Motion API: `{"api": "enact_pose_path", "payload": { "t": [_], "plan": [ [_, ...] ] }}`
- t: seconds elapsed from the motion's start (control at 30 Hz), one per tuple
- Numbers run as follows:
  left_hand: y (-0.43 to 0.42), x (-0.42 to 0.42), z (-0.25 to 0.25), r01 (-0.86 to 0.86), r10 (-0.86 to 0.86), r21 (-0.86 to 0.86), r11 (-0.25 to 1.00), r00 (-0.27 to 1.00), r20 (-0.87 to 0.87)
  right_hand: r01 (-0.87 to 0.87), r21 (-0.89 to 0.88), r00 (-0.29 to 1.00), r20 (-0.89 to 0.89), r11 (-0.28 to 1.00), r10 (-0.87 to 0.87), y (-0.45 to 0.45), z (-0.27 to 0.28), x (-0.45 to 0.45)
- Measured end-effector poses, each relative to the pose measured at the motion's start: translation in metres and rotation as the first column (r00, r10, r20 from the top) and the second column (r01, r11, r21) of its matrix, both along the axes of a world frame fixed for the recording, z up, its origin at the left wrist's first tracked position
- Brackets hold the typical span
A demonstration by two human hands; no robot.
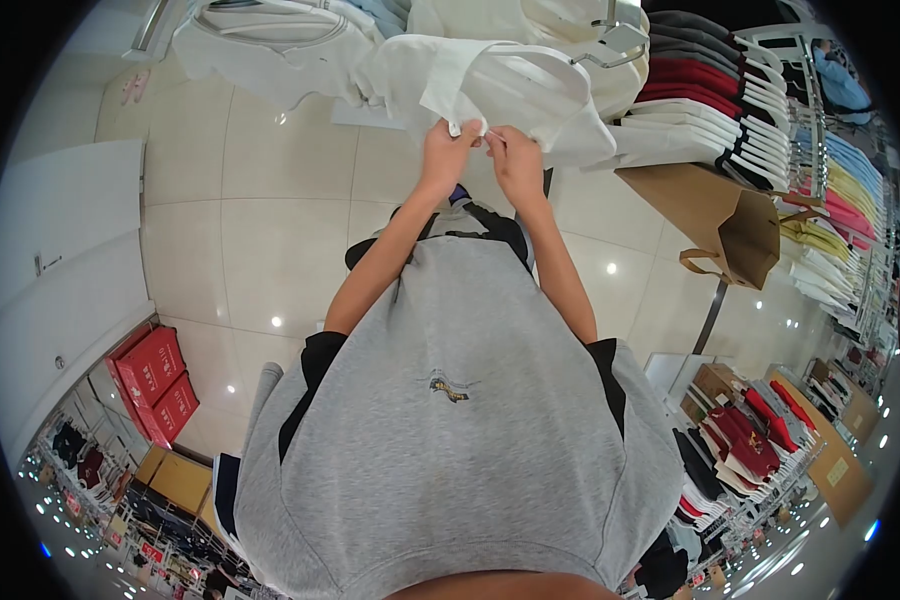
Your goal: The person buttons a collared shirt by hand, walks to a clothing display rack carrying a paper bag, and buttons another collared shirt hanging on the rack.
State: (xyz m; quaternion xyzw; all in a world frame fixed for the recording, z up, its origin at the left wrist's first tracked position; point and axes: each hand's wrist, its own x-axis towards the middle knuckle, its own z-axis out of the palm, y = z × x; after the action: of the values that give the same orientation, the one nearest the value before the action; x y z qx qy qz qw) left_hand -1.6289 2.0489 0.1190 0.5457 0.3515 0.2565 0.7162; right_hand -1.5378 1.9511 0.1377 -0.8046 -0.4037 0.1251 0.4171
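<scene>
A white collared shirt (560,95) hangs on a white hanger (515,52) in front of me, at the top of the view. My left hand (450,155) is closed on the front edge of this shirt, just below the collar flap (448,85). Close to it on the right, my right hand (516,163) pinches the same front edge, its fingertips almost meeting the left ones. Any button or small part between the fingertips is too small to make out.
More white garments (280,55) hang to the left. A rack of dark, red and white clothes (690,90) on white hangers stands at upper right, by a metal hook (610,45). Below it is an open brown paper bag (710,215). Red boxes (160,385) lie lower left.
</scene>
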Motion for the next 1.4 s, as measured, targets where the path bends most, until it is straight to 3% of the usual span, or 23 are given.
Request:
{"api": "enact_pose_path", "payload": {
  "t": [0.13,0.2,0.33,0.4,0.5,0.6,0.73,0.83,0.9,0.93,1.0,1.13,1.23,1.3,1.33,1.4],
  "plan": [
    [-0.014,0.005,-0.002,0.038,-0.035,-0.035,0.999,0.997,0.071,0.057,0.009,0.997,0.056,0.998,-0.058,0.000,0.004,-0.004],
    [-0.016,0.007,-0.008,0.017,-0.015,-0.045,0.999,0.998,0.062,0.056,0.060,0.992,-0.120,0.997,-0.049,-0.002,0.007,-0.005],
    [-0.009,0.004,-0.013,0.058,-0.033,0.244,0.968,0.994,-0.104,-0.078,-0.048,0.914,-0.402,0.996,0.052,-0.010,0.019,0.003],
    [-0.005,0.001,-0.014,0.129,-0.065,0.364,0.922,0.981,-0.185,-0.035,0.008,0.895,-0.445,0.999,0.035,-0.014,0.012,0.002],
    [-0.002,0.001,-0.011,0.208,-0.116,0.372,0.905,0.960,-0.256,0.071,0.104,0.917,-0.397,0.992,-0.024,-0.015,0.009,-0.003],
    [-0.010,0.001,-0.007,0.092,-0.092,0.134,0.987,0.996,-0.012,0.121,0.161,0.964,-0.256,0.980,-0.077,-0.011,0.015,-0.005],
    [-0.020,-0.001,0.005,0.111,-0.111,0.116,0.987,0.994,-0.002,0.118,0.162,0.990,0.052,0.980,-0.128,-0.007,0.023,-0.011],
    [-0.017,-0.002,0.012,0.104,-0.102,0.083,0.991,0.994,-0.028,0.129,0.160,0.988,0.059,0.979,-0.140,-0.005,0.016,-0.016],
    [-0.015,-0.003,0.010,0.127,-0.127,0.087,0.988,0.992,0.003,0.217,0.172,0.967,-0.174,0.961,-0.187,-0.005,0.013,-0.020],
    [-0.016,-0.002,0.011,0.110,-0.111,0.012,0.994,0.993,0.034,0.261,0.170,0.935,-0.288,0.950,-0.205,-0.005,0.013,-0.022],
    [-0.019,0.000,0.012,0.083,-0.071,-0.140,0.987,0.993,0.092,0.257,0.157,0.926,-0.321,0.954,-0.197,-0.005,0.012,-0.019],
    [-0.019,0.003,-0.001,0.034,-0.019,-0.208,0.978,0.997,0.075,0.232,0.271,0.917,-0.380,0.934,-0.118,-0.005,0.001,-0.014],
    [-0.012,-0.003,-0.016,-0.088,0.098,-0.335,0.938,0.995,0.013,0.217,0.369,0.794,-0.606,0.904,0.056,-0.009,0.001,-0.013],
    [-0.002,-0.009,-0.026,-0.215,0.223,-0.408,0.888,0.975,-0.029,0.242,0.322,0.751,-0.659,0.915,0.033,-0.016,0.014,-0.011],
    [0.002,-0.012,-0.027,-0.198,0.209,-0.374,0.906,0.978,-0.013,0.252,0.297,0.729,-0.685,0.921,0.022,-0.019,0.019,-0.009],
    [0.007,-0.018,-0.028,-0.170,0.182,-0.304,0.937,0.983,0.012,0.167,0.162,0.929,-0.358,0.972,-0.100,-0.028,0.010,0.001]
  ]
}}
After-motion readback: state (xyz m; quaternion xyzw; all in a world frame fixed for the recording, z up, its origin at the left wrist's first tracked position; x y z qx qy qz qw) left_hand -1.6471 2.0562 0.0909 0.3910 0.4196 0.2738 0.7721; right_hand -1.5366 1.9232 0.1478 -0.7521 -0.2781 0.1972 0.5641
